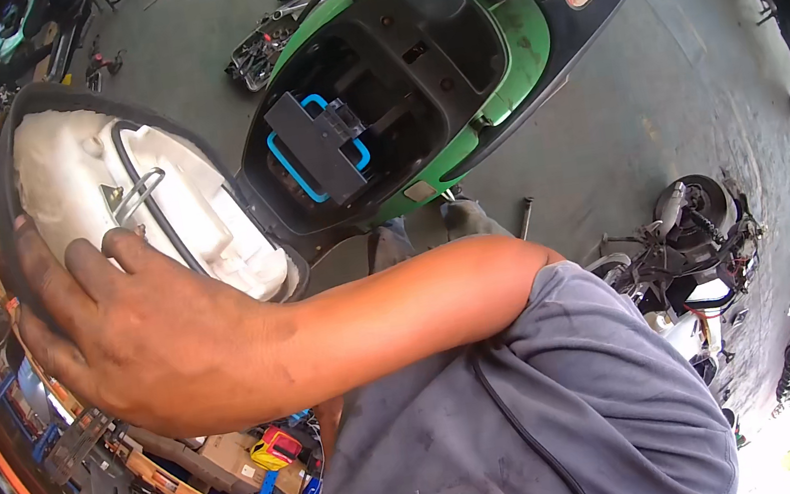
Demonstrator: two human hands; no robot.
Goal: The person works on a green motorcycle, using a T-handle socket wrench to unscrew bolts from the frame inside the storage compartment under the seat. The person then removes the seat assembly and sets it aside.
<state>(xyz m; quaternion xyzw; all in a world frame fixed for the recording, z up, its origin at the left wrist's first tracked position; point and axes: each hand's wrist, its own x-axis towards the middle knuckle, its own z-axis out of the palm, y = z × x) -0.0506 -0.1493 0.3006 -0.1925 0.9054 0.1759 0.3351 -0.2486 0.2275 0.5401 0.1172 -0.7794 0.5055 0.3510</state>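
My right arm reaches across my body to the left. My right hand is closed over the edge of a raised scooter seat, which has a pale underside, a black rim and a metal wire loop. The seat joins the front of a scooter body with green and black panels. Inside its dark storage compartment sits a dark grey flat piece with bright blue handles. Beneath my right forearm a small patch of skin shows; my left hand is hidden.
A tray of tools lies beyond the scooter. A long metal tool is on the grey floor near my shoes. To the right lies a dismantled wheel assembly. Orange-edged shelving with boxes and parts stands at left.
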